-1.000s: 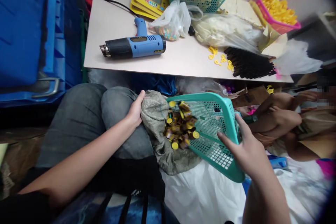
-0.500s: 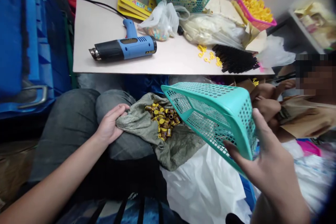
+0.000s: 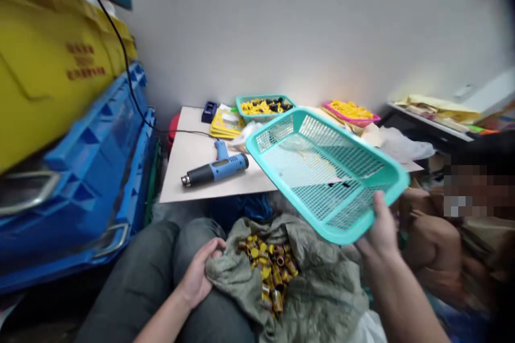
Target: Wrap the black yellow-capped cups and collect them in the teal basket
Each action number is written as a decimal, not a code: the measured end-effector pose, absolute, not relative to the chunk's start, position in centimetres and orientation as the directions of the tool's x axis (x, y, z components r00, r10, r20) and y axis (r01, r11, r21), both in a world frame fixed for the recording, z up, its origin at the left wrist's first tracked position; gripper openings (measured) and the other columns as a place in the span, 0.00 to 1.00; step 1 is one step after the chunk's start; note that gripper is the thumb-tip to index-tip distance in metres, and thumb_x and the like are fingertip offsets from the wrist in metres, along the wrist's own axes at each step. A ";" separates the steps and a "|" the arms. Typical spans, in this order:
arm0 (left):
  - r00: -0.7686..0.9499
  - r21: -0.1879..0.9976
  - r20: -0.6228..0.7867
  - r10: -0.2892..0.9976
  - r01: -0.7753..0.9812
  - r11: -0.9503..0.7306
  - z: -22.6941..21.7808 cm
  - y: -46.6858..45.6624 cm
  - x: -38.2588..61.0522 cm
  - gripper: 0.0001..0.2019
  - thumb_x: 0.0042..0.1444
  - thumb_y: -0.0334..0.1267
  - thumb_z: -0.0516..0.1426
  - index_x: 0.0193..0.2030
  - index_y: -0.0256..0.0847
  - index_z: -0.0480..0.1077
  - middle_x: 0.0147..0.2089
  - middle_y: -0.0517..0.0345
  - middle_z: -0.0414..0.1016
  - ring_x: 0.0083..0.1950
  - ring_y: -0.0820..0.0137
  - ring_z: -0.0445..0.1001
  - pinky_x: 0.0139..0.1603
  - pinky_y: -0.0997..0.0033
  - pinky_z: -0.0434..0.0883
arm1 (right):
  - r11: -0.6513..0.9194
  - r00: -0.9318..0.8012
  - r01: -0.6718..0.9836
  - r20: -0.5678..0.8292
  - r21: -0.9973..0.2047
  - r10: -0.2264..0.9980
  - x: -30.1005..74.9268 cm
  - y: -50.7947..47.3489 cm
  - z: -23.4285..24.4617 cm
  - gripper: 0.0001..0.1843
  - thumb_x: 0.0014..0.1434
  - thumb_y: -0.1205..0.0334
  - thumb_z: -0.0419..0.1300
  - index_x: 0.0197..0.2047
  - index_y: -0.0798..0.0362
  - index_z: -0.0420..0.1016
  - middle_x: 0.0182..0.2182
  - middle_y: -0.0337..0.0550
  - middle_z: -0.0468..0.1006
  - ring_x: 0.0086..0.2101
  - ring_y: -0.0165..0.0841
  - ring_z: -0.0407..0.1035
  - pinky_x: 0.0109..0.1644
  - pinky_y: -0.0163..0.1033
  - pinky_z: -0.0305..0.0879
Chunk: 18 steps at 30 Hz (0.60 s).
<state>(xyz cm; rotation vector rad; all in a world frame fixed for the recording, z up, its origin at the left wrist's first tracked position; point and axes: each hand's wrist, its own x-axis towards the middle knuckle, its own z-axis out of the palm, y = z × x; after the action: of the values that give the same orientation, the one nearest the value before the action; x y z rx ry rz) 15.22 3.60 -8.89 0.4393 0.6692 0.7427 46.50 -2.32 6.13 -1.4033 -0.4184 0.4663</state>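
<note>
right hand [image 3: 378,225]: gripping rim of teal plastic mesh basket [image 3: 346,144]
handling: light, stiff, hold by rim
left hand [image 3: 198,273]: closed on grey cloth [image 3: 317,289]

Raised teal basket [image 3: 322,171] between hands [image 3: 196,274] [image 3: 378,230] and table [image 3: 193,128]; open passage left of basket.

The person wears faded grey jeans [image 3: 137,278], with bare left hand [image 3: 197,273] and right hand [image 3: 378,238].

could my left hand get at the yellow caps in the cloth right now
Probably yes. The left hand is already gripping the grey cloth just beside the yellow caps, and nothing lies between them. The teal basket, held up in the right hand, is above and to the far side, so it seems clear of the way.
</note>
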 end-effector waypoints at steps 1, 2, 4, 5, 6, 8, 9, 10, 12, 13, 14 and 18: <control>0.560 0.590 -0.380 0.736 -0.466 0.660 -9.1 3.7 15.2 0.09 0.46 0.45 0.67 0.27 0.44 0.73 0.16 0.66 0.59 0.18 0.73 0.61 0.22 0.70 0.64 | 0.162 0.827 -0.207 -0.084 -0.965 0.556 45.7 -0.4 5.2 0.31 0.65 0.45 0.40 0.63 0.55 0.60 0.52 0.47 0.68 0.46 0.28 0.71 0.56 0.41 0.70; 0.569 0.599 -0.367 0.736 -0.460 0.655 -9.3 3.8 15.2 0.10 0.45 0.46 0.67 0.27 0.45 0.73 0.16 0.66 0.58 0.18 0.73 0.61 0.23 0.70 0.64 | 0.211 0.810 -0.313 -0.144 -0.926 0.568 44.9 1.3 4.3 0.31 0.66 0.45 0.39 0.64 0.53 0.59 0.52 0.45 0.69 0.44 0.27 0.71 0.55 0.41 0.70; 0.570 0.619 -0.355 0.741 -0.451 0.643 -9.7 3.9 15.1 0.10 0.45 0.47 0.67 0.28 0.46 0.72 0.16 0.67 0.57 0.18 0.73 0.60 0.23 0.70 0.63 | 0.265 0.796 -0.411 -0.201 -0.872 0.571 43.9 4.2 2.4 0.32 0.67 0.42 0.37 0.65 0.50 0.57 0.52 0.43 0.69 0.43 0.26 0.71 0.54 0.40 0.71; 0.567 0.639 -0.353 0.744 -0.435 0.634 -9.9 4.0 15.0 0.11 0.45 0.48 0.66 0.28 0.47 0.72 0.16 0.67 0.56 0.18 0.73 0.60 0.24 0.69 0.63 | 0.248 0.797 -0.414 -0.217 -0.876 0.564 43.7 5.4 1.7 0.33 0.67 0.40 0.35 0.66 0.49 0.55 0.52 0.43 0.69 0.43 0.26 0.71 0.53 0.40 0.71; 0.561 0.675 -0.352 0.750 -0.404 0.618 -10.0 4.1 15.0 0.12 0.46 0.50 0.65 0.29 0.47 0.72 0.16 0.66 0.56 0.19 0.72 0.61 0.25 0.68 0.64 | 0.201 0.801 -0.396 -0.230 -0.896 0.553 43.7 6.5 1.0 0.35 0.66 0.39 0.32 0.68 0.48 0.52 0.52 0.44 0.69 0.42 0.26 0.71 0.53 0.41 0.70; 0.534 0.818 -0.350 0.770 -0.226 0.529 -9.7 4.3 15.1 0.17 0.49 0.59 0.59 0.32 0.48 0.71 0.15 0.65 0.58 0.19 0.69 0.63 0.25 0.66 0.65 | 0.058 0.803 -0.329 -0.247 -0.942 0.542 44.3 8.2 0.1 0.40 0.65 0.36 0.26 0.70 0.50 0.46 0.52 0.49 0.68 0.41 0.27 0.71 0.53 0.43 0.69; 0.520 0.895 -0.348 0.780 -0.064 0.441 -9.3 4.5 15.3 0.21 0.52 0.62 0.53 0.35 0.48 0.72 0.16 0.63 0.61 0.20 0.67 0.65 0.26 0.64 0.67 | -0.015 0.798 -0.294 -0.254 -0.956 0.546 44.8 8.7 -0.3 0.43 0.64 0.36 0.23 0.71 0.52 0.46 0.51 0.51 0.68 0.42 0.28 0.71 0.54 0.45 0.68; 0.513 0.935 -0.345 0.786 0.114 0.336 -8.8 4.7 15.5 0.25 0.54 0.64 0.47 0.38 0.47 0.72 0.18 0.61 0.66 0.23 0.64 0.69 0.29 0.62 0.68 | -0.077 0.792 -0.266 -0.263 -0.961 0.551 45.5 8.9 -0.7 0.46 0.63 0.35 0.20 0.70 0.55 0.47 0.50 0.54 0.68 0.42 0.29 0.70 0.55 0.46 0.67; 0.512 0.900 -0.353 0.783 0.414 0.135 -7.9 5.3 16.1 0.29 0.56 0.62 0.43 0.44 0.43 0.73 0.29 0.53 0.77 0.35 0.58 0.76 0.38 0.59 0.71 | -0.181 0.782 -0.228 -0.290 -0.957 0.552 47.0 8.1 -2.0 0.51 0.62 0.34 0.16 0.68 0.60 0.53 0.50 0.58 0.68 0.47 0.31 0.69 0.59 0.48 0.63; 0.523 0.882 -0.370 0.768 0.459 0.112 -7.7 5.7 16.6 0.25 0.54 0.61 0.49 0.42 0.43 0.74 0.39 0.50 0.79 0.46 0.56 0.76 0.47 0.60 0.70 | -0.243 0.786 -0.198 -0.302 -0.950 0.540 47.6 7.2 -3.0 0.52 0.61 0.34 0.15 0.67 0.61 0.54 0.51 0.59 0.66 0.50 0.32 0.67 0.62 0.48 0.60; 0.515 0.855 -0.393 0.761 0.510 0.096 -7.6 6.2 17.2 0.22 0.49 0.58 0.55 0.39 0.43 0.74 0.45 0.48 0.79 0.54 0.53 0.72 0.54 0.60 0.66 | -0.311 0.796 -0.160 -0.309 -0.937 0.521 47.9 6.0 -4.2 0.52 0.61 0.33 0.16 0.67 0.61 0.54 0.54 0.59 0.64 0.54 0.33 0.64 0.65 0.48 0.56; 0.479 0.753 -0.495 0.725 0.652 0.084 -9.4 7.2 19.8 0.13 0.33 0.44 0.68 0.23 0.42 0.71 0.41 0.41 0.78 0.59 0.41 0.67 0.58 0.52 0.61 | -0.555 0.838 0.015 -0.293 -0.831 0.461 46.3 -1.4 -9.4 0.46 0.59 0.30 0.42 0.66 0.59 0.55 0.62 0.55 0.53 0.67 0.35 0.42 0.74 0.47 0.33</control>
<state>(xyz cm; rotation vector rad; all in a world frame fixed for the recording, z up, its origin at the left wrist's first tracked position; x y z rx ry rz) 19.84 7.18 -9.35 1.6130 1.2156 0.0817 46.31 -1.42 -9.42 -2.0925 -0.3470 0.6126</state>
